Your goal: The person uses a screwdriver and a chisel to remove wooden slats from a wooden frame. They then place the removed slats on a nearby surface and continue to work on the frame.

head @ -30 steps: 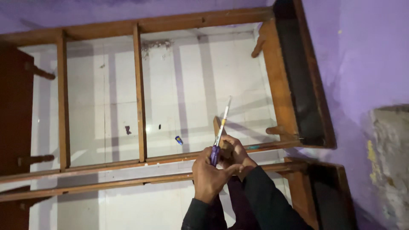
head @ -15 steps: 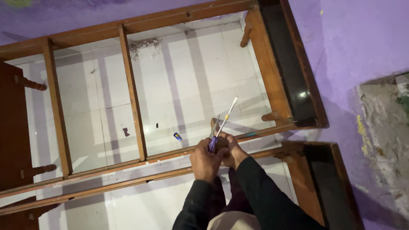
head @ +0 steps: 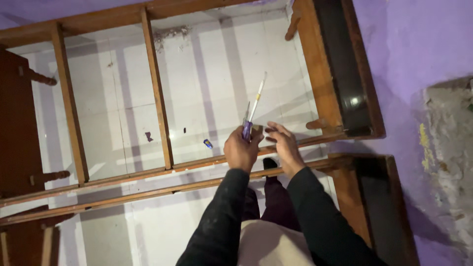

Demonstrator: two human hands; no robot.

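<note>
A left hand [head: 241,150] curls its fingers tightly around the purple handle of a slim screwdriver [head: 252,111], whose pale shaft points up and away. It is held just above the near rail of a brown wooden frame [head: 156,88] lying on smooth white floor tiles [head: 207,74]. The right hand [head: 283,145], just beside the handle, has fingers loosely spread, holding nothing.

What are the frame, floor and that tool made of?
Frame: wood, brown with a slight sheen, grain faintly visible. Floor: likely glazed white tile, reflective with grout lines. Tool in left hand: probably plastic, purple handle, pale shaft.
</note>
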